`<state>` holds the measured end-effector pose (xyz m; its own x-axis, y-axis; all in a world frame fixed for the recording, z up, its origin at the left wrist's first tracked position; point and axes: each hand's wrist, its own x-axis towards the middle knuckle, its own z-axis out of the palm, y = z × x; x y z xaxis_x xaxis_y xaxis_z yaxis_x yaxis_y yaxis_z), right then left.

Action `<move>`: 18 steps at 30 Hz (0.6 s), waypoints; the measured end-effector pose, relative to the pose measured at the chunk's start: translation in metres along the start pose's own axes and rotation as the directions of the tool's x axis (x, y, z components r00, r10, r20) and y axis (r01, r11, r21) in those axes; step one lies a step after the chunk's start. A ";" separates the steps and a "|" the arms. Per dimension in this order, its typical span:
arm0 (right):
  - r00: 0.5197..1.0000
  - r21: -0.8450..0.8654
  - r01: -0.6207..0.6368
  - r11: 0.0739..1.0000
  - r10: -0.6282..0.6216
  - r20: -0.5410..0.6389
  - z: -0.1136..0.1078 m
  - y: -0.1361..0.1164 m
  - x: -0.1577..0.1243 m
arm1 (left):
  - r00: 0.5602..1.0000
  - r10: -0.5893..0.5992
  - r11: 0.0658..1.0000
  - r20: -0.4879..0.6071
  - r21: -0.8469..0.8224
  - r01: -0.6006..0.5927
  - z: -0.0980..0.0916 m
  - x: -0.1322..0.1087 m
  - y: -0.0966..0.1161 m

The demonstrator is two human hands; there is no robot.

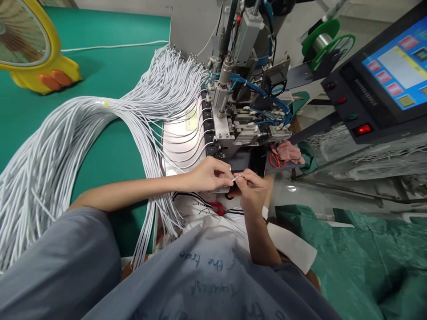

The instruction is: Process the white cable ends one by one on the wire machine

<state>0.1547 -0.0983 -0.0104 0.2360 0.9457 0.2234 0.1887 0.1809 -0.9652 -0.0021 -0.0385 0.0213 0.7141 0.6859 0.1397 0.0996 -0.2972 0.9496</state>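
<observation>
My left hand (213, 174) and my right hand (251, 183) meet in front of the machine (230, 120), close to its near end. Between the fingertips of both hands is the thin end of a white cable (237, 178), pinched from each side. Left of the hands, a big bundle of white cables (110, 106) lies on the green table (106, 151), bound by a yellow tie. Several single cables (187, 133) run across a pale plate into black slots along the machine's left side.
A yellow fan (50, 53) stands at the upper left. On the right are a control screen (396, 66), a green wire spool (322, 40), red scissors (276, 161), a pink cloth (289, 152) and green sheeting (360, 258). A dark phone-like object (257, 161) lies beyond my right hand.
</observation>
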 end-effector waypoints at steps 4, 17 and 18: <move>0.989 -0.308 0.146 0.940 -0.146 0.024 -0.003 -0.014 0.001 | 0.980 0.200 0.897 0.014 0.400 -0.189 -0.004 -0.001 -0.010; 0.980 -0.165 0.181 0.970 -0.192 -0.051 0.011 -0.007 0.008 | 0.984 0.120 0.984 -0.130 0.146 -0.101 0.002 0.004 -0.011; 0.980 -0.169 0.172 0.970 -0.187 -0.074 0.013 -0.007 0.007 | 0.988 0.090 0.991 -0.126 0.113 -0.076 0.002 0.004 -0.011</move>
<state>0.1428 -0.0897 -0.0040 0.2668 0.8725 0.4094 0.3851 0.2928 -0.8752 0.0012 -0.0340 0.0107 0.6270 0.7347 0.2589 0.1228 -0.4215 0.8985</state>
